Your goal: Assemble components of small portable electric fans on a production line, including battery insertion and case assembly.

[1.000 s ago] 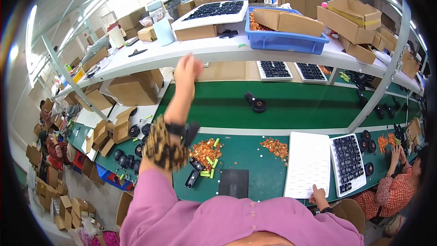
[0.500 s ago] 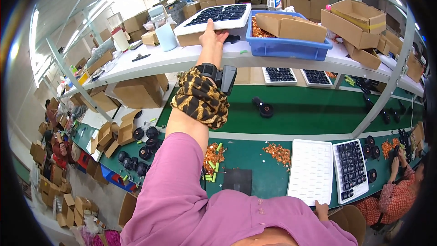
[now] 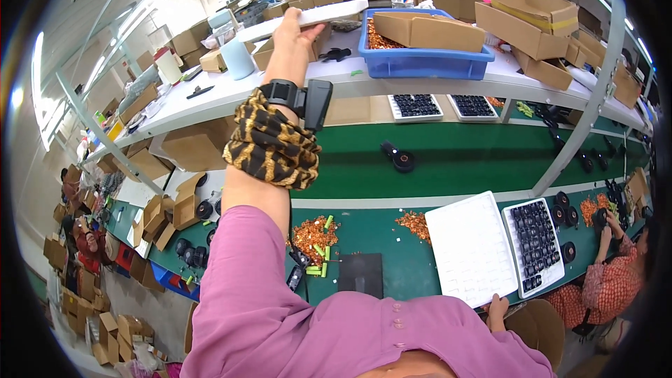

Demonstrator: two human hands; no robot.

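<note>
My left hand [image 3: 292,36] is stretched up to the white shelf, its fingers gripping the near edge of a white tray [image 3: 334,11]. The tray is tilted so that mostly its edge shows, and its contents are hidden. A cardboard box [image 3: 263,57] is below it. Low at the right, my right hand [image 3: 498,310] pinches the near corner of a second white tray [image 3: 467,252], with no parts showing in it. That tray leans against a third white tray [image 3: 553,238] filled with rows of black parts.
A blue bin [image 3: 427,66] with copper-coloured pieces and cardboard stands on the shelf [image 3: 343,87]. Two filled trays and a black handheld fan [image 3: 402,159] lie beyond the bench. Copper piles [image 3: 313,238], green cells and a black mat [image 3: 360,274] are on it. A co-worker [image 3: 602,280] sits right.
The tray in my left hand has lifted and tipped, hiding its black parts. My right hand has raised and tilted the second tray. The view has shifted slightly right.
</note>
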